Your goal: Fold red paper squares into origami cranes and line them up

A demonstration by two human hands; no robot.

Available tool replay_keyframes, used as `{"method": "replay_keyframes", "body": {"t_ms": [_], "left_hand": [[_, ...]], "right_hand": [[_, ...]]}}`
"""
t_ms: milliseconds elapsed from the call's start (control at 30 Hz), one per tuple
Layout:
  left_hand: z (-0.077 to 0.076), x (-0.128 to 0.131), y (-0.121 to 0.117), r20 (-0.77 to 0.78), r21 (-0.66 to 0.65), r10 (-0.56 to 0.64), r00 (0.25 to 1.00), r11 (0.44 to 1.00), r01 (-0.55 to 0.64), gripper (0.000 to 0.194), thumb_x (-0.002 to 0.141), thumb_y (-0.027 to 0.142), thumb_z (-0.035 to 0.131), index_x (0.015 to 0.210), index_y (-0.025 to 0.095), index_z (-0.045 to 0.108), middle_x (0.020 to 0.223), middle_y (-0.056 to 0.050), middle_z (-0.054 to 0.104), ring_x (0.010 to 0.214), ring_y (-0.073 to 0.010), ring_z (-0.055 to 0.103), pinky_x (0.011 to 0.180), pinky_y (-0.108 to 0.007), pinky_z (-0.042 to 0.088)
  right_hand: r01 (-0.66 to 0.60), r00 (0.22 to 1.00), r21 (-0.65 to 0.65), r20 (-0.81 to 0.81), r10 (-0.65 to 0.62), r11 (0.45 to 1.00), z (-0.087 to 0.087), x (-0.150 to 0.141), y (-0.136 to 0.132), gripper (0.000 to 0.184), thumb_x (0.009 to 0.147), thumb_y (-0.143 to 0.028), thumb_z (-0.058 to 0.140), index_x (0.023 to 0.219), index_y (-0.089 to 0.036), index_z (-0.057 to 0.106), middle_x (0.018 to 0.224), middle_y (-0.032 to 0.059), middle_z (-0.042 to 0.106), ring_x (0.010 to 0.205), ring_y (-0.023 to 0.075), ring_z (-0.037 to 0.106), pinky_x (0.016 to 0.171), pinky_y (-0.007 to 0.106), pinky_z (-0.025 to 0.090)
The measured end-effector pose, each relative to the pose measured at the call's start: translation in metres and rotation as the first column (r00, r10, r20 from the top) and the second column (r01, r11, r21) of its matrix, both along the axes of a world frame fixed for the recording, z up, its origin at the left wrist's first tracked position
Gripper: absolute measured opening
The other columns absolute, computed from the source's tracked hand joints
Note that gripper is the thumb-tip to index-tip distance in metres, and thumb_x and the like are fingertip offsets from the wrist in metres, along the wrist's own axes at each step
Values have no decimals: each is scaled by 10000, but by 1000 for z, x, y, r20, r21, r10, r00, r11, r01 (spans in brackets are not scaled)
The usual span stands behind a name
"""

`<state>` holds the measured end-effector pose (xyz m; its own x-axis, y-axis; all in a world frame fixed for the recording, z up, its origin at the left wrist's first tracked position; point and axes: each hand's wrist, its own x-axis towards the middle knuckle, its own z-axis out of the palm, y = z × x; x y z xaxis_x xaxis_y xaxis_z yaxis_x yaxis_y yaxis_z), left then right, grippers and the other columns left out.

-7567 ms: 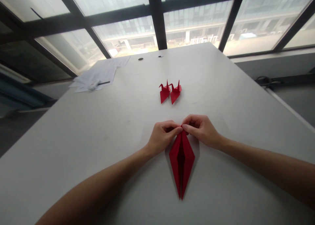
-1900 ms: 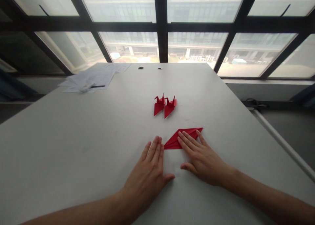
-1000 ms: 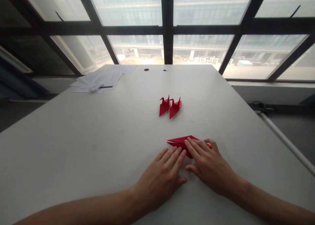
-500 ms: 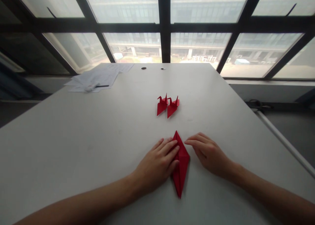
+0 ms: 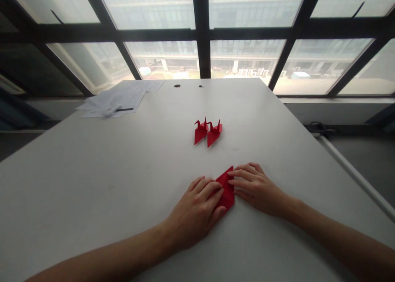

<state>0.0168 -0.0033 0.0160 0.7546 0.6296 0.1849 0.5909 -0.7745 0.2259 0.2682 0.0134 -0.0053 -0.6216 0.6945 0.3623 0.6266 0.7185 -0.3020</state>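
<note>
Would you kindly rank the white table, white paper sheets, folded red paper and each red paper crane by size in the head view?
White table
Paper sheets
Folded paper, partly hidden
Left crane, right crane: look alike

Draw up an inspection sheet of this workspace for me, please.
Surface: white table, two dark round spots near far edge
Job's things: folded red paper, partly hidden; two red paper cranes beyond it
Clutter: loose sheets at far left, a slim dark item on them
Left hand: lies over the paper's left part
Right hand: touching the paper's right side
Cables: dark cable-like loops beyond the table's right edge, too blurred to be sure
Surroundings: dark-framed windows ahead, a building outside
</note>
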Motion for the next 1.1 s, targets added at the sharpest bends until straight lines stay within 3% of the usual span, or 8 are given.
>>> {"method": "replay_keyframes", "body": {"t_ms": [133,333,567,767,900,1000,1100], "left_hand": [[2,0,-2,-27,24,41,999,999,-40,444,987,419,491,1345,171,578,1376,-103,602,1301,-298,506,1165,-514,323],[-10,-5,10,-107,116,120,987,987,-108,469,946,133,442,1408,143,526,1496,-115,494,1423,-294,396,1197,-541,249],[-12,-3,13,-80,85,74,994,994,-67,483,1008,348,455,1455,166,464,1523,-103,460,1433,-259,395,1209,-495,272],[-17,-3,16,-96,107,66,993,993,-55,435,1014,266,431,1421,129,501,1510,-131,465,1417,-251,423,1185,-463,341],[-17,-2,16,-96,116,70,993,992,-58,429,1010,255,431,1412,127,510,1508,-141,461,1408,-255,436,1175,-466,361],[-16,-3,16,-85,104,64,994,993,-55,434,1007,285,454,1407,127,515,1501,-146,467,1403,-262,443,1171,-477,366],[-16,-4,18,-54,86,62,997,995,-57,439,1001,322,490,1403,147,521,1483,-136,495,1389,-260,463,1169,-479,371]], "right_hand": [[16,1000,15,20,-16,1000,5,-2,-2,217,972,-236,575,1175,-227,653,1173,69,697,1147,239,562,1046,452,319],[79,992,17,92,-81,997,7,-6,-6,273,925,-218,615,1195,-215,653,1143,106,663,1084,255,573,1015,472,369],[120,989,14,80,-121,993,8,-9,-8,307,947,-212,570,1249,-190,616,1132,113,659,1064,249,573,999,447,386],[272,945,72,169,-281,960,4,-10,-10,353,965,-303,560,1283,-152,590,1283,159,622,1181,313,538,1052,527,332],[392,886,165,198,-420,905,1,-10,-16,319,980,-313,531,1225,-129,619,1336,191,605,1252,356,506,1104,613,245],[443,870,192,144,-472,876,0,-7,-18,350,974,-282,529,1269,-106,593,1311,209,619,1226,357,527,1087,608,298],[376,919,167,57,-389,911,2,-8,-16,376,973,-206,501,1337,-130,557,1326,174,614,1214,306,541,1054,518,391]]}}
